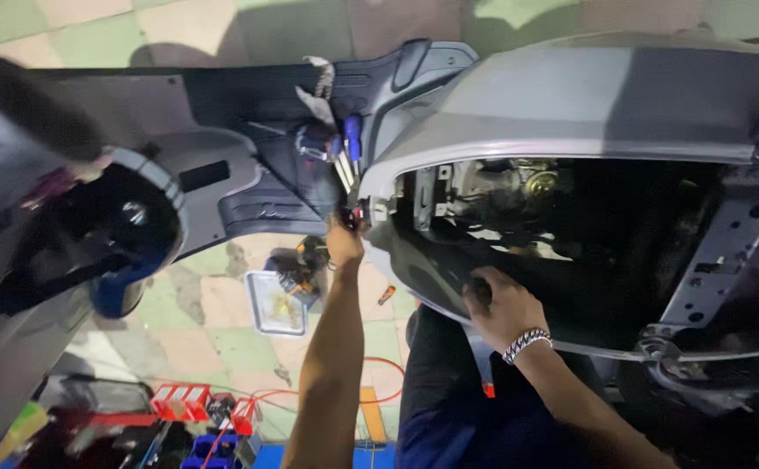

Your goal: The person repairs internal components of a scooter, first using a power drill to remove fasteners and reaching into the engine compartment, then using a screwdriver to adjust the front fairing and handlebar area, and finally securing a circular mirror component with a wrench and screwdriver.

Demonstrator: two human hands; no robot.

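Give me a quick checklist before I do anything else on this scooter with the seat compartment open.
1. Left hand at the front corner of the grey body panel: ok, it is up against the fastener spot.
2. What the left hand's grip holds: cannot tell, too dark and small.
3. Right hand steadying the lower edge of the open compartment: ok, resting on the rim.
4. Screwdrivers within reach: ok, lying on the footboard just above the left hand.
5. Metal tray on the floor for loose parts: ok, below the left forearm.
6. Orange cable by the knees: not ok, looped on the floor.
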